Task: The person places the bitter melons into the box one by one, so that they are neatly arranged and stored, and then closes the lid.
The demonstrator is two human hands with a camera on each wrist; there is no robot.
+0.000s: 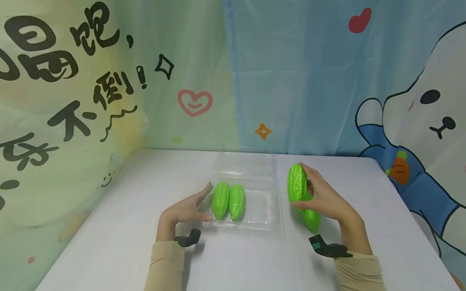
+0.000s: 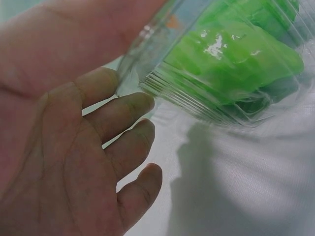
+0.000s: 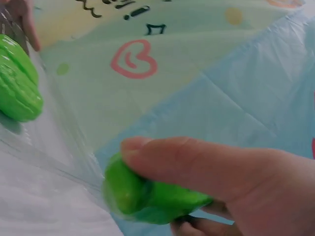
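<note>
A clear plastic clamshell box (image 1: 260,206) stands on the table with its lid folded back. Two glossy green bitter melons (image 1: 237,202) lie side by side in its left half. At the box's left edge is my left hand (image 1: 187,208), thumb and fingers spread apart; in the left wrist view its fingertips (image 2: 142,101) come right at the box's rim. To the right of the box, my right hand (image 1: 322,198) grips another bitter melon (image 1: 297,182) between thumb and fingers. Below that one, a further bitter melon (image 1: 311,220) shows, partly hidden by the hand.
The transparent lid (image 1: 247,163) reaches toward the back of the white-covered table (image 1: 251,258). Behind it hangs a printed curtain (image 1: 291,81) with writing, hearts and a cartoon animal. Dark wrist cameras (image 1: 329,248) sit on both wrists.
</note>
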